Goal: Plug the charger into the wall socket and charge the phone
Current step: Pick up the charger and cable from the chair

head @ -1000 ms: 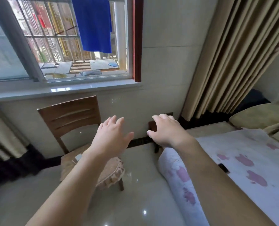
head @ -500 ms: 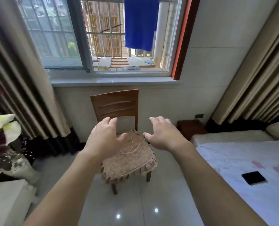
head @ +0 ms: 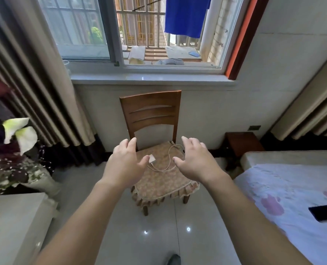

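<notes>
A white charger with its white cable looped beside it lies on the cushioned seat of a wooden chair under the window. My left hand hovers just left of the charger, fingers spread, holding nothing. My right hand hovers at the cable's right side, also spread and empty. A black phone lies face up on the bed at the right. A dark wall socket sits low on the wall above a small wooden bedside table.
Beige curtains hang at the left and at the far right. A flower bouquet and a white cabinet stand at the left. Glossy tiled floor lies in front of the chair.
The view has swung left from the bed corner and settled on the chair. The charger and cable have come into full view between my two hands, which stay spread and empty.
</notes>
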Demonstrator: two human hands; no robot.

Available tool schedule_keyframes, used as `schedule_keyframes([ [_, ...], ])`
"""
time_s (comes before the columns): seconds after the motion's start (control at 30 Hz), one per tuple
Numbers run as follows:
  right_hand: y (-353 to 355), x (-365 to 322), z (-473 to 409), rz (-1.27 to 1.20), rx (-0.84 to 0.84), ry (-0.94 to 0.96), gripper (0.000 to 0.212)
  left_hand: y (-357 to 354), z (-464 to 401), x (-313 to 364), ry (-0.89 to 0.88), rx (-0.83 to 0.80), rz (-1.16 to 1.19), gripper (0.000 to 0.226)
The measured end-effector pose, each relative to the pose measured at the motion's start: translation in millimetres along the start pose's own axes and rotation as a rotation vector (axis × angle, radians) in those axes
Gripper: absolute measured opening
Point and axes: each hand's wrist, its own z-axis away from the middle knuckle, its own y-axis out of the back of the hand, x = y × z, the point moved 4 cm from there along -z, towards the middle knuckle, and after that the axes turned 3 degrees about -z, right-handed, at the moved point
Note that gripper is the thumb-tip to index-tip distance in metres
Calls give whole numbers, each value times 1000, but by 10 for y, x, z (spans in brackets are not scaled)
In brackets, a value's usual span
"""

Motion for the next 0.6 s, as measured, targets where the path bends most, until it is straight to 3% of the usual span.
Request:
schedule_keyframes([
  [0.17,-323,223,-620,57,-30,2,75,-386,-575,-36,-36,9,-101,73],
  [0.6,-1433,831,-1845,176,-195,-8,70,-1816,-1639,-353,-96,-179,-233,70],
])
